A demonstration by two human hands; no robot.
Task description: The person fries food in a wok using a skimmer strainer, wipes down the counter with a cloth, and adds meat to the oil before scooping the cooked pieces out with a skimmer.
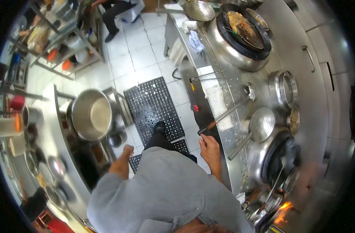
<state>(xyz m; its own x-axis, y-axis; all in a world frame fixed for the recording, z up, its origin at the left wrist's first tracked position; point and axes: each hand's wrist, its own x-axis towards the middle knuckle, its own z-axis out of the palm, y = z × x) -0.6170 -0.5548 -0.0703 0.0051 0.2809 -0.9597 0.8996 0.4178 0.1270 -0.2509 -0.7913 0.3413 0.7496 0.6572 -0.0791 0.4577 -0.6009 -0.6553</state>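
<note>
My right hand [211, 151] is beside the counter's front edge, its fingers loosely bent and partly apart, holding nothing visible. Its fingertips come right up to the dark bent end of a long metal pipe [226, 114], which reaches out over the counter edge. Beyond that hand, a perforated strainer ladle [262, 125] lies with its handle pointing toward me. On the other side of my body, my left hand [127, 150] hangs low with its fingers curled in, and nothing shows in it. A large steel pot [93, 115] is the nearest thing ahead of it.
A black rubber mat [154, 108] lies underfoot on white tiles. Along the right, the steel counter [239, 155] carries a wok with food [245, 30] on its burner. Flames [284, 213] rise near the lower right. A seated person's leg [111, 21] shows at the top.
</note>
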